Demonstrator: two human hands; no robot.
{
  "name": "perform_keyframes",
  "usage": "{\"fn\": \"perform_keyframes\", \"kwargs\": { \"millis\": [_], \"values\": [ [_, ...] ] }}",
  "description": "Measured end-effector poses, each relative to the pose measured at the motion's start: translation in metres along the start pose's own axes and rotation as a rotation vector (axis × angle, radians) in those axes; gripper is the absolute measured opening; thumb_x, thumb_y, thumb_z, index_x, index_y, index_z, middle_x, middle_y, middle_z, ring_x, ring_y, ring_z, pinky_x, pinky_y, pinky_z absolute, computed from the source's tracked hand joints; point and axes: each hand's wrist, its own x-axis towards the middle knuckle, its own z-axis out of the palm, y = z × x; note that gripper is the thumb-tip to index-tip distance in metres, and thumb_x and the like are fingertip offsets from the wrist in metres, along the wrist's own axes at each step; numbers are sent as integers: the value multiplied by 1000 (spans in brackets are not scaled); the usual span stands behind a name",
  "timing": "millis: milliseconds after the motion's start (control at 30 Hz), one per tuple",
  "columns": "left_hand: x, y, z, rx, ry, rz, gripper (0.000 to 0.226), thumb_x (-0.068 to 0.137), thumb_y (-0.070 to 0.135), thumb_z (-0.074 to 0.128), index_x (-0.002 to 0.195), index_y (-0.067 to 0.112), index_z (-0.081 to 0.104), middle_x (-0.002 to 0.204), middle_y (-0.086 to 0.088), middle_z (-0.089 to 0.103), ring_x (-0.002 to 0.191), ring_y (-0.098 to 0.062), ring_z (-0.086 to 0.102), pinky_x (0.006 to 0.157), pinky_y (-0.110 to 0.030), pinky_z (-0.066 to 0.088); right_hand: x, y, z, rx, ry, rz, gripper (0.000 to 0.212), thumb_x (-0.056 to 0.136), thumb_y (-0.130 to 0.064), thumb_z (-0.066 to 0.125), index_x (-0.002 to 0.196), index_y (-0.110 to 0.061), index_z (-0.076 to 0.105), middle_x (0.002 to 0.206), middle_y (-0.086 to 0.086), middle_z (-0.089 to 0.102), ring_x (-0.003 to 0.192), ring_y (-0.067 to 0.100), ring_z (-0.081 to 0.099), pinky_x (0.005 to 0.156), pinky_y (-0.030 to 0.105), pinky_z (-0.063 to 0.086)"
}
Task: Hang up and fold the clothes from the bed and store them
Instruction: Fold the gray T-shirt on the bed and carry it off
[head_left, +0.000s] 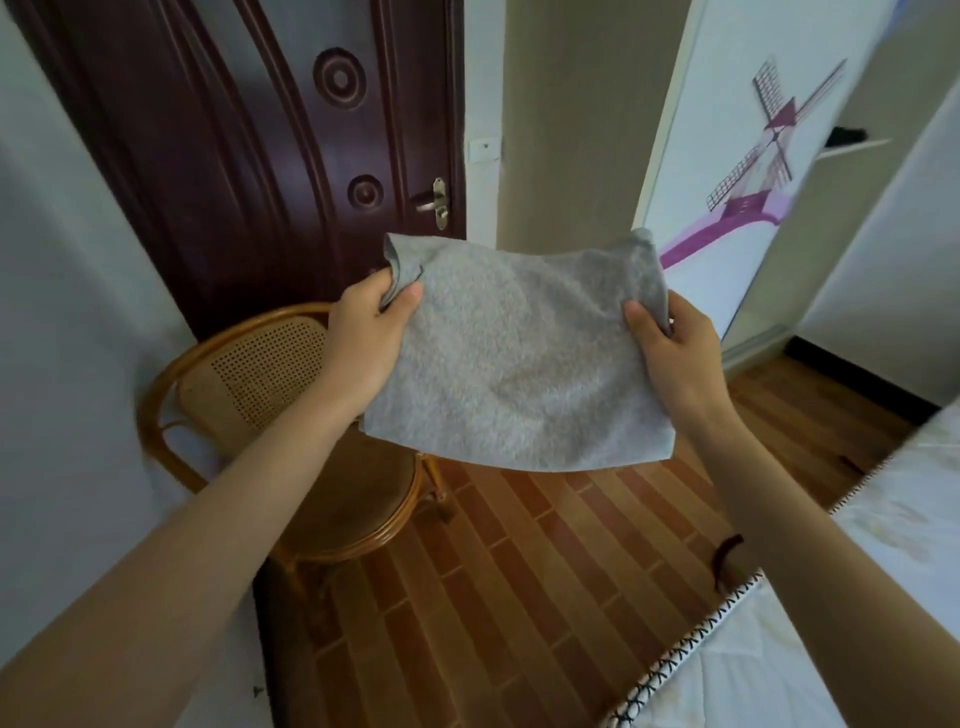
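I hold one folded grey garment out in front of me at about chest height, in the air above the wooden floor and apart from everything else. It is a soft, heathered grey knit, folded into a rough rectangle with several layers showing at its upper left corner, where a hemmed edge curls over; the lower edge hangs free and sags slightly toward me. My left hand grasps the upper left corner, thumb pressed on top of the cloth and fingers curled beneath it. My right hand grasps the right edge the same way, thumb on top and fingers wrapped under the fold. I count one garment, two hands, both gripping it. Below and behind the cloth to the left stands one rattan chair with a woven back, set against one dark wooden door with a brass handle. To the right I see one white wardrobe door painted with a purple windmill, and at the lower right the corner of one bed with pale bedding and a black-and-white stitched edge.
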Motion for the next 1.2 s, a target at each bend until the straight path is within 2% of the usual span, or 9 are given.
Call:
{"fn": "perform_keyframes", "kwargs": {
  "millis": [167,367,500,633,767,933,1033,1133,1200],
  "values": [
    [61,-17,77,-37,-152,67,26,98,22,55,96,-1,65,85,-4,64,76,-12,58,70,-33,44,27,33,-24,-88,136,111,30,101,-36,51,105,-9,64,96,-1,68,89,15,66,77,33,54],
    [140,-16,160,-129,-255,112,30,98,24,56,95,-6,63,85,-8,63,75,-10,55,68,-29,41,98,65,-52,-95,271,133,24,101,-33,53,98,-11,63,89,-6,66,80,8,63,70,23,50],
    [198,-2,227,-129,-348,151,15,99,23,55,97,14,67,82,16,63,71,9,57,66,-12,44,154,100,-73,-112,339,172,29,100,-34,53,104,-7,64,95,1,68,88,18,65,80,39,54],
    [256,31,299,-171,-449,200,12,101,23,52,98,21,63,82,19,60,65,17,55,60,-3,40,216,117,-118,-203,433,184,31,100,-30,54,102,0,63,90,5,68,82,21,64,75,41,52],
    [304,52,366,-239,-451,241,23,100,25,53,96,5,65,84,0,65,73,-7,57,68,-26,44,272,128,-161,-267,535,156,36,99,-32,56,108,2,63,101,15,69,94,30,64,82,47,52],
    [338,65,447,-265,-506,276,21,98,22,56,90,4,65,76,-3,62,63,-2,49,62,-28,37,305,163,-199,-289,599,192,27,99,-31,55,102,-6,65,85,-6,66,76,5,61,70,24,50],
    [356,77,500,-253,-550,333,30,98,27,56,94,-2,64,87,-20,66,73,-19,53,64,-34,37,324,192,-221,-290,665,213,26,99,-30,55,103,-7,65,89,-1,68,75,5,59,70,28,50],
    [375,84,559,-228,-595,372,29,99,27,54,98,0,65,93,-16,68,87,-32,61,71,-39,44,351,222,-246,-294,721,236,24,100,-27,54,101,-5,64,92,5,68,76,9,59,70,32,48],
    [391,87,596,-238,-622,380,28,99,27,53,101,2,66,94,-10,68,90,-30,61,72,-33,41,374,243,-263,-316,745,250,21,100,-27,54,94,-9,63,84,-2,66,72,3,58,67,27,46]
  ]
}}
